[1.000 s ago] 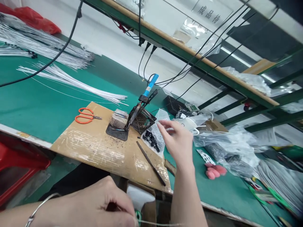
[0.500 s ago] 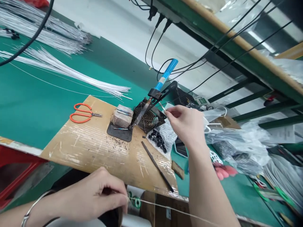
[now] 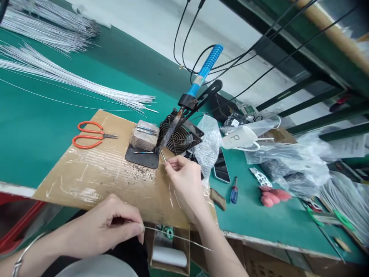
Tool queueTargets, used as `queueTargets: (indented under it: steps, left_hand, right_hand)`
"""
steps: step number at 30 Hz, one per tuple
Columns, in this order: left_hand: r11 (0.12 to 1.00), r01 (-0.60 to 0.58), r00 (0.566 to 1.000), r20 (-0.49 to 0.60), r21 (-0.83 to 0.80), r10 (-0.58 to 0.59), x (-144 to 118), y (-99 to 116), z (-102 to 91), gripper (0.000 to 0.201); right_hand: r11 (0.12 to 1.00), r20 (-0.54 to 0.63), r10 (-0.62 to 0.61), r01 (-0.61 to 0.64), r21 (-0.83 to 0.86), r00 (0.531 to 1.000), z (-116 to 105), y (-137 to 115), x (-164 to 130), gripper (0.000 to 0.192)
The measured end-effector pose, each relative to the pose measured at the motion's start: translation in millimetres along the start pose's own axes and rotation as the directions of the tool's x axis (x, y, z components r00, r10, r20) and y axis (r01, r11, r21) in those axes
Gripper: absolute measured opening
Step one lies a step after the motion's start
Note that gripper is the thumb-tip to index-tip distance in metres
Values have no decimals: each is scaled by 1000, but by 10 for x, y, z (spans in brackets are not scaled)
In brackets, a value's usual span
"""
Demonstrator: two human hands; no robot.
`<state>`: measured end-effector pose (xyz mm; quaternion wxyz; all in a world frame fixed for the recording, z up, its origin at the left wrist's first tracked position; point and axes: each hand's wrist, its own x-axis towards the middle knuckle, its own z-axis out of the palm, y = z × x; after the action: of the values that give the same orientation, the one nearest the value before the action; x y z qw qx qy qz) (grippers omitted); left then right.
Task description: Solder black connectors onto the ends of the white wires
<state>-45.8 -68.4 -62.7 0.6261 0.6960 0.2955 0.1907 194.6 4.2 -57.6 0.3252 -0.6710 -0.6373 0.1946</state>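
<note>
Between the right hand's (image 3: pixel 186 181) pinched fingertips (image 3: pixel 170 164) a thin wire end (image 3: pixel 163 155) pokes up toward the soldering iron's tip (image 3: pixel 160 146) just above them. Lower down, the left hand (image 3: pixel 111 227) pinches a thin wire (image 3: pixel 175 236) trailing rightward.

text: letter "P" | on: white cup (image 3: pixel 241 137) lying on its side | place: right of the fan | other readable text: none

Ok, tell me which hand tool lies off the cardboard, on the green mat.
The screwdriver, right of the right hand. The scissors lie on the cardboard.
</note>
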Motion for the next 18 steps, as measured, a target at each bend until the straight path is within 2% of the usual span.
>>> queueTargets:
  steps: [7,13,18]
  left_hand:
    - [1000,-3,1000,25,13,3,18,3,-19,49]
    - [1000,-13,1000,28,7,12,22,-6,-28,46]
    - [1000,-25,1000,3,16,25,35,-27,-28,45]
  right_hand:
    - [999,67,-32,35,-35,997,76,-69,40,13]
    - [999,21,-25,26,-30,999,22,-60,-22,15]
    - [1000,13,-22,22,-12,1000,102,-72,-19,14]
